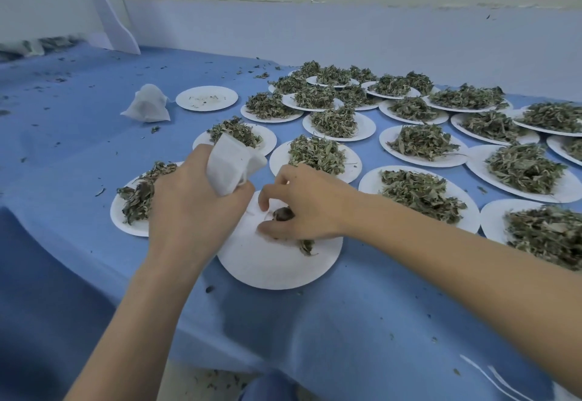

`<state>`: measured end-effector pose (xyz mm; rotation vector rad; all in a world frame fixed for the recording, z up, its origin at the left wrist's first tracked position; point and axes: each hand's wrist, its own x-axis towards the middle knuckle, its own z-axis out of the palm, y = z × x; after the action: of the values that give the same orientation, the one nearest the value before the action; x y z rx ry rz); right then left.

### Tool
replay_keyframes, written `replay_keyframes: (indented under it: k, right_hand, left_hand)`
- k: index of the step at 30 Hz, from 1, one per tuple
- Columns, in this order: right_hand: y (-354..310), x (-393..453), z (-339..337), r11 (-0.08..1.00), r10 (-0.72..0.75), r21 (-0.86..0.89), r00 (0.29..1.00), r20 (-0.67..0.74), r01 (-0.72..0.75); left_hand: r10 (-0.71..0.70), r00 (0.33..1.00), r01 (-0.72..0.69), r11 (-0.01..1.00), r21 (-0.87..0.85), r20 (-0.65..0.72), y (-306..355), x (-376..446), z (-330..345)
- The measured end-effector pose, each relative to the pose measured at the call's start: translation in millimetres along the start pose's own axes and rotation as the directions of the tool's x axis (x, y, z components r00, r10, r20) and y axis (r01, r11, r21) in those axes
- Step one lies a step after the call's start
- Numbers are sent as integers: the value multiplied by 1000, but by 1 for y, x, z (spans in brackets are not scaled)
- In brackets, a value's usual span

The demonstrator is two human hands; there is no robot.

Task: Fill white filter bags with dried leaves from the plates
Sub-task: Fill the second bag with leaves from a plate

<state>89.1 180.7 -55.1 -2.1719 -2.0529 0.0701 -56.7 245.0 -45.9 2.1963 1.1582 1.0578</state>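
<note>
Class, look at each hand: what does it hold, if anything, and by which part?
The left hand grips a white filter bag by its lower end. The right hand pinches the last dried leaves off the near plate.

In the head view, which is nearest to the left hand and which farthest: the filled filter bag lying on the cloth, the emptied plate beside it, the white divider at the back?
From the left hand, which grips a filter bag:
1. Filled filter bag, lying ahead and slightly left on the cloth.
2. Emptied plate, just right of that bag; close to call, seemingly a little farther.
3. White divider, upright at the far left back.
</note>
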Motion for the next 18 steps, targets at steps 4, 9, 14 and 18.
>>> replay_keyframes:
  k: [4,9,14,18]
  right_hand:
    - [-9,-3,4,999,-28,47,997,70,25]
    - [-2,-4,-6,999,-5,32,998,70,3]
    - [-5,-11,-8,993,-53,116,990,133,38]
    - [7,-20,-20,998,-17,56,979,201,6]
  left_hand:
    - [18,1000,-18,1000,-1,4,3,-1,0]
    - [31,1000,-31,1000,-4,0,5,-3,1]
    - [45,999,-45,999,-25,-1,6,-3,2]
    - [51,999,-51,998,-26,5,4,-4,2]
